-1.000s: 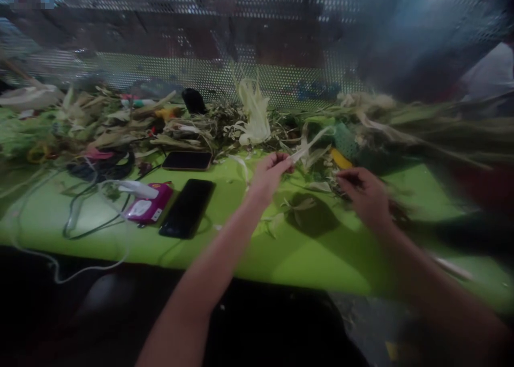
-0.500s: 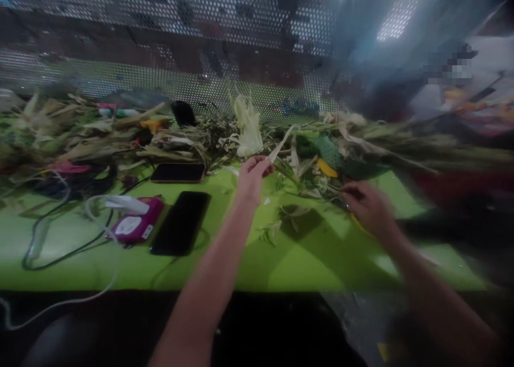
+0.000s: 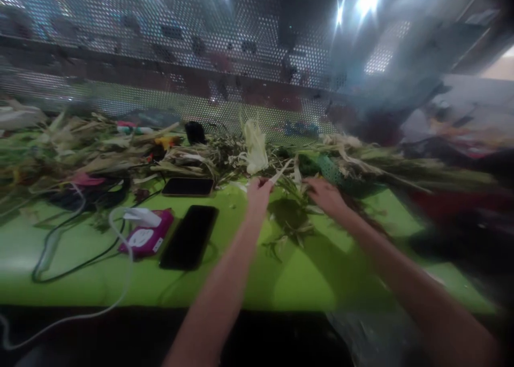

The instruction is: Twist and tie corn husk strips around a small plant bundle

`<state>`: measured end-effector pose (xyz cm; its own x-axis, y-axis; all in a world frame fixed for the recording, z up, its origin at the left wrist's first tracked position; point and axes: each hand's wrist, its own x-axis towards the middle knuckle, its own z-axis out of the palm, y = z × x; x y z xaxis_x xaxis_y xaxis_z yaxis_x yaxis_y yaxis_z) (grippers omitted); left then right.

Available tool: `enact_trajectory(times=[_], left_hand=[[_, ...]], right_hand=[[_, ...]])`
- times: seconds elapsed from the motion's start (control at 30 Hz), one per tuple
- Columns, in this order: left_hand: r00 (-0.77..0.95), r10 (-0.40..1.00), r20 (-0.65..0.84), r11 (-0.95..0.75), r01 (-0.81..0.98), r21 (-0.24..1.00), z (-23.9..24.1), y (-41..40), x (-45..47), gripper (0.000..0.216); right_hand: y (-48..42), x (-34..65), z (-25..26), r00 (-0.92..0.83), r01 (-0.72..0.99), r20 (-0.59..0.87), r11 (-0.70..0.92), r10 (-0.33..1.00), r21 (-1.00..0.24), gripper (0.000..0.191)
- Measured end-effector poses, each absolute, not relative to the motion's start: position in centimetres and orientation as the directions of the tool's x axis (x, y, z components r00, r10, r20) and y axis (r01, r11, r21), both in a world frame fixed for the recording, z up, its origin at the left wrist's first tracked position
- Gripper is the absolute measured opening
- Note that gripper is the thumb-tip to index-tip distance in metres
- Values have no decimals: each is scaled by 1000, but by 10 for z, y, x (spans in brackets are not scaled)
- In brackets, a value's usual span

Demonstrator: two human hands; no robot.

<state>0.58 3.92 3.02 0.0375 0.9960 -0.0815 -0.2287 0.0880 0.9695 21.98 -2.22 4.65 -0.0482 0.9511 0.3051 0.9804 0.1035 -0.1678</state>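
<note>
My left hand [image 3: 259, 189] is closed in a pinch on a pale strip of corn husk [image 3: 281, 171], which points up and to the right. Just behind it, a pale, leafy bunch of husk [image 3: 255, 148] stands upright. My right hand [image 3: 326, 195] reaches into the plant scraps right of the strip. Its fingertips are blurred and partly hidden, so whether they grip anything cannot be made out. Next to that hand is a green perforated thing [image 3: 330, 168]. Small leafy scraps [image 3: 295, 232] lie on the green tabletop [image 3: 257, 281] between my forearms.
Two dark phones [image 3: 189, 237] [image 3: 188, 186] and a purple pack [image 3: 155, 233] lie to the left, with white and black cables [image 3: 129, 265] around them. Dried stalks [image 3: 405, 166] are heaped along the back. A perforated metal panel [image 3: 225, 62] rises behind.
My right hand has moved left and inward, close to the left hand. The left hand keeps the husk strip. The view has tilted up slightly, and a yellow piece near the green thing is now mostly hidden.
</note>
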Motion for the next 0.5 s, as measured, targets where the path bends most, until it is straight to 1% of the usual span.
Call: enact_trajectory(times=[0.07, 0.13, 0.2, 0.23, 0.3, 0.37, 0.43, 0.5], left_hand=[[80, 995, -64, 70, -69, 995, 24, 39, 9, 10], [153, 988, -33, 24, 63, 998, 19, 35, 14, 8], [207, 978, -14, -13, 131, 991, 17, 31, 19, 10], [234, 972, -15, -28, 180, 983, 17, 28, 22, 11], [243, 970, -8, -59, 268, 962, 17, 24, 25, 8], [243, 970, -9, -79, 346, 935, 17, 22, 27, 8], [249, 968, 8, -115, 417, 902, 16, 20, 27, 10], [249, 968, 40, -156, 468, 870, 13, 20, 28, 12]], right_hand=[[-10, 223, 38, -33, 989, 270, 70, 962, -128, 48], [-5, 228, 33, -32, 992, 257, 63, 966, -113, 43], [-5, 235, 32, -8, 995, 238, 31, 971, -95, 31], [-7, 237, 33, 26, 998, 207, -12, 978, -69, 27], [-10, 240, 40, 54, 998, 186, -46, 981, -46, 26], [-14, 234, 53, 23, 997, 264, -3, 964, -73, 25], [-16, 218, 69, -11, 987, 402, 73, 916, -140, 25], [-14, 193, 83, -70, 977, 529, 166, 846, -136, 27]])
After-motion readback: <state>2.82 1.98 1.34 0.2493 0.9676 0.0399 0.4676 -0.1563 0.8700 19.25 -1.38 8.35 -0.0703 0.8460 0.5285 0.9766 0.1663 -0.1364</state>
